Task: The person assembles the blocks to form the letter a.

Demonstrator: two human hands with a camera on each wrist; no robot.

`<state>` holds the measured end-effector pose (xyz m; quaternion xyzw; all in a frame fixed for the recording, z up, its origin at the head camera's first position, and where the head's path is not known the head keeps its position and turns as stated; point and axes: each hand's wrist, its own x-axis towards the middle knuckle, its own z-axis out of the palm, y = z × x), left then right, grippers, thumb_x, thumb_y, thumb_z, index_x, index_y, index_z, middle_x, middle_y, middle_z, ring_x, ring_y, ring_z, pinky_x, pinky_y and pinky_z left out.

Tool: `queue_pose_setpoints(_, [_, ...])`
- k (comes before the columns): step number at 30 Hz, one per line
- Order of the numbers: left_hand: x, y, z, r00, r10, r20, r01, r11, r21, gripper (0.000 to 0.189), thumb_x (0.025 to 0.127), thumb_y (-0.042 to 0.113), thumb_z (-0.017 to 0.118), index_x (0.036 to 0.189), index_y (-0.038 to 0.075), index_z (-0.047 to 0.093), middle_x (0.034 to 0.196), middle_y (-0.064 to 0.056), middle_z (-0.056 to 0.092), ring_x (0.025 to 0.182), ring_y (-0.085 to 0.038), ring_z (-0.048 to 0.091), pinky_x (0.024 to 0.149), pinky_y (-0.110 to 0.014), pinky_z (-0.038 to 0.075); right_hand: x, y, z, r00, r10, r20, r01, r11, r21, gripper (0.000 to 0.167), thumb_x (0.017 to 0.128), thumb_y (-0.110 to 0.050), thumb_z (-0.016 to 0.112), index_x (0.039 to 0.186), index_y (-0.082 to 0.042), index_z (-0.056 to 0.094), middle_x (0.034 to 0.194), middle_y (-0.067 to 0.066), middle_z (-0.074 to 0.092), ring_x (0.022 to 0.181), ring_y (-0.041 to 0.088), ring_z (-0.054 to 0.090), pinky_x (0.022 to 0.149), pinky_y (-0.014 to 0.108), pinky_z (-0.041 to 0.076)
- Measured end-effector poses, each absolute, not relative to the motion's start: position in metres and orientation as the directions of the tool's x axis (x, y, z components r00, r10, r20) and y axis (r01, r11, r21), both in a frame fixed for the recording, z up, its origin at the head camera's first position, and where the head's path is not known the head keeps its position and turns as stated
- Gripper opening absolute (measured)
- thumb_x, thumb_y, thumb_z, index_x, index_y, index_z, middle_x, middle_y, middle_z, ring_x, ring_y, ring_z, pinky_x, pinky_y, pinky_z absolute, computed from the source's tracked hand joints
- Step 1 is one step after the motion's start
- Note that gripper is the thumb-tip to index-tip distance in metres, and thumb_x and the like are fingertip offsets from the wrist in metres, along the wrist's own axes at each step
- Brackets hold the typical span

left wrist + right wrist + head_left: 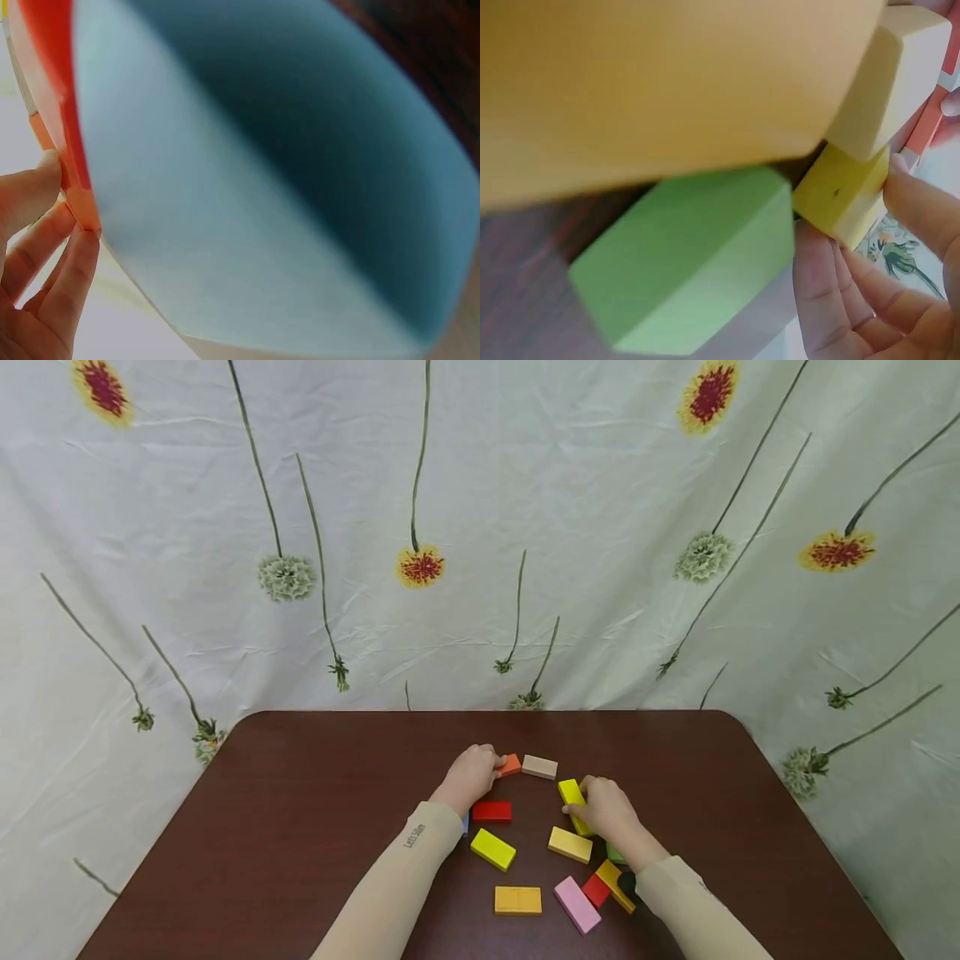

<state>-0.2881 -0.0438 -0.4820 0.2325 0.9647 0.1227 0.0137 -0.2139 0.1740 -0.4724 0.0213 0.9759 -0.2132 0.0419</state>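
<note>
On a dark counter (315,827), the left hand's grip (468,777) pinched an orange block (512,766) just left of a beige block (540,767), while the right hand's grip (609,810) held a yellow block (571,792) slanting lengthwise toward the beige block's right end.

Flowered cloth (487,485) hangs behind a brown table (300,802).

"Let's Slim" (414,836) on left sleeve (393,892)
</note>
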Motion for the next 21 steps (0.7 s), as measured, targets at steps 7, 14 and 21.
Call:
queue_pose_setpoints(7, [-0.287, -0.045, -0.481, -0.892, 0.451, 0.028, 0.443, 0.861, 0.252, 0.032, 0.093, 0.015, 0.067, 0.124, 0.011, 0.069, 0.105, -0.010, 0.067, 0.095, -0.026, 0.062, 0.088, -0.032, 0.055, -0.220, 0.167, -0.471, -0.993, 0.082, -0.090, 0.114, 0.891, -0.439, 0.047, 0.083, -0.023, 0.080, 0.112, 0.009, 0.061, 0.097, 0.019, 0.066, 0.075, 0.023, 0.056, 0.072, 0.035, 0.053])
queue_pose_setpoints(14, [-0.287, -0.043, -0.480, -0.894, 0.448, 0.022, 0.440, 0.867, 0.234, 0.032, 0.093, 0.016, 0.068, 0.125, 0.011, 0.069, 0.104, -0.009, 0.067, 0.094, -0.025, 0.062, 0.088, -0.032, 0.055, -0.226, 0.162, -0.472, -0.991, 0.100, -0.094, 0.132, 0.883, -0.450, 0.050, 0.084, -0.026, 0.079, 0.114, 0.009, 0.059, 0.096, 0.020, 0.065, 0.073, 0.024, 0.055, 0.067, 0.032, 0.051])
queue_pose_setpoints(21, [-0.288, -0.042, -0.482, -0.901, 0.433, 0.018, 0.426, 0.877, 0.221, 0.032, 0.092, 0.016, 0.069, 0.124, 0.011, 0.070, 0.106, -0.009, 0.068, 0.092, -0.023, 0.061, 0.089, -0.031, 0.054, -0.229, 0.160, -0.474, -0.990, 0.110, -0.085, 0.137, 0.883, -0.450, 0.050, 0.085, -0.027, 0.079, 0.114, 0.009, 0.059, 0.097, 0.020, 0.065, 0.074, 0.024, 0.056, 0.069, 0.033, 0.052])
